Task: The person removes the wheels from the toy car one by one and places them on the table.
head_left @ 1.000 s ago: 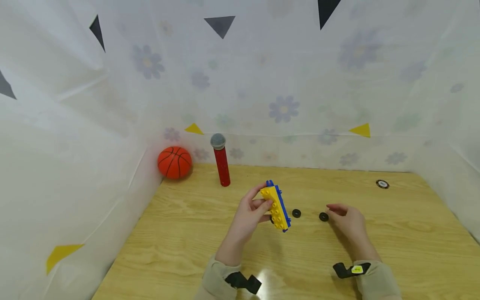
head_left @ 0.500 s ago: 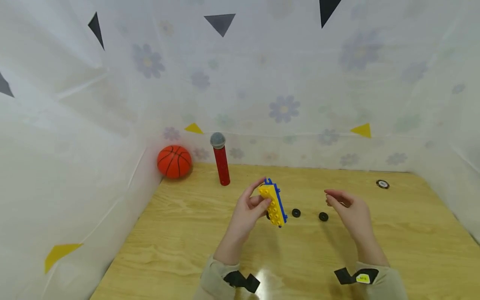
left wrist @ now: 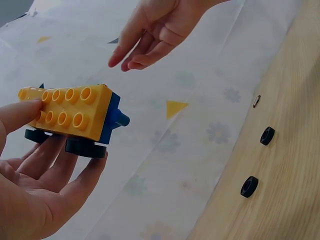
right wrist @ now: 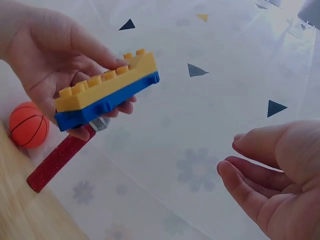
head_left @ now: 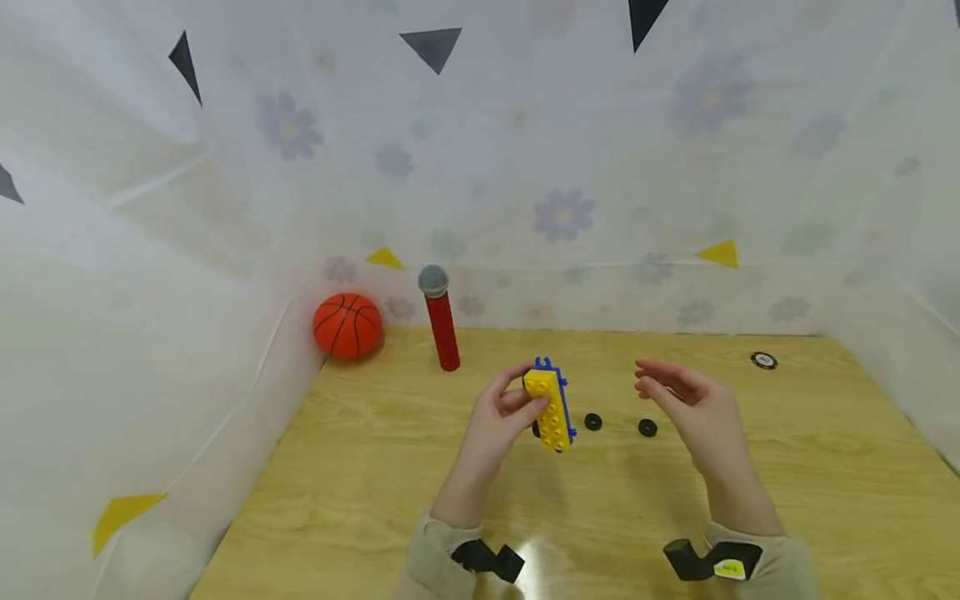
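- Above the table's middle we hold one toy car (head_left: 551, 406) in our left hand (head_left: 501, 421), off the wood: a studded yellow plastic brick on a blue plastic base, with smooth black wheels underneath; two show in the left wrist view.
- Left hand: thumb on the studs, fingers curled under the wheels.
- Right hand (head_left: 690, 408): at 3 o'clock from the car, apart from it, fingers relaxed and slightly bent, holding nothing.
- Loose black ring-shaped wheels (head_left: 593, 422) on the table (head_left: 375, 467): two, lying flat between the hands. One more dark disc (head_left: 763, 360) with a pale centre lies at 2 o'clock, near the far right corner.
- Table: pale wood, visible grain.
- At 10 o'clock: one orange basketball (head_left: 347, 325), black seams; one toy microphone (head_left: 441, 327) standing upright, glittery red handle, grey mesh head.
- Backdrop: thin white cloth (head_left: 525, 167), faint flower print, with yellow and dark triangles.
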